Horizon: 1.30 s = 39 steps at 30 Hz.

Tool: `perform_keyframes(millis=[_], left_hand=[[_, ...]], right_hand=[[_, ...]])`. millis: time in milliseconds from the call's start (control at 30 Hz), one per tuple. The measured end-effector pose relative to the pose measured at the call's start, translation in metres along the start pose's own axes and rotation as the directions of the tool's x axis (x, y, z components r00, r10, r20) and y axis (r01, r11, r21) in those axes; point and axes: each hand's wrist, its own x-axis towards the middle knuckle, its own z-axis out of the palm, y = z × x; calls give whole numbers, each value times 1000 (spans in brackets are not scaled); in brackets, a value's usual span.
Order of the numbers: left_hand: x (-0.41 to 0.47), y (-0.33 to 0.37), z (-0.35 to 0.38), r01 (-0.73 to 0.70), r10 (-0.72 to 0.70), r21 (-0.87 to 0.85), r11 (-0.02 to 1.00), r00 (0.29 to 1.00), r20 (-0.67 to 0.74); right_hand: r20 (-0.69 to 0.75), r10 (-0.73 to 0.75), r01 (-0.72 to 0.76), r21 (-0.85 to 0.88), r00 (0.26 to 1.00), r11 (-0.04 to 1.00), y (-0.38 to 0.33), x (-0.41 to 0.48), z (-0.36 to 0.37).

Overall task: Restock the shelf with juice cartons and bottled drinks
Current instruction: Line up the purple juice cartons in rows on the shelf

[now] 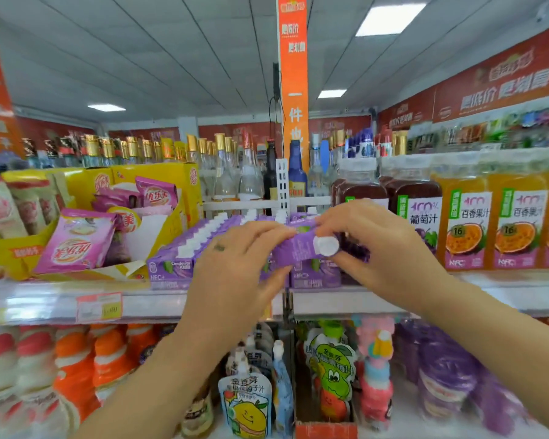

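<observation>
I saw the shelf [346, 301] carrying rows of purple juice cartons [184, 248] at its front edge, with dark grape juice bottles [420, 210] just right of them and yellow snack boxes [159, 182] to their left. Just above the front row, my left hand [235, 267] and right hand [374, 245] both pinched one purple carton [301, 247], tipped on its side, its white cap [325, 246] facing me.
</observation>
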Motion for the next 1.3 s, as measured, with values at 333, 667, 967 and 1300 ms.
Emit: perform_keyframes(millis=[333,667,967,1300], left_hand=[[62,-60,43,-78,122,198,977,968,-220],[150,-111,120,347,-312,6,938,835,454],[172,-132,187,393,-248,28,919,523,815],[171,-144,187,256,-213,162,953,186,959]], right_hand=[[107,-37,74,-373,994,925,59,47,-20],[228,349,-256,-353,909,900,87,74,-46],[338,360,-231,-365,870,902,89,83,-51],[342,346,-225,-346,874,911,91,84,-51]])
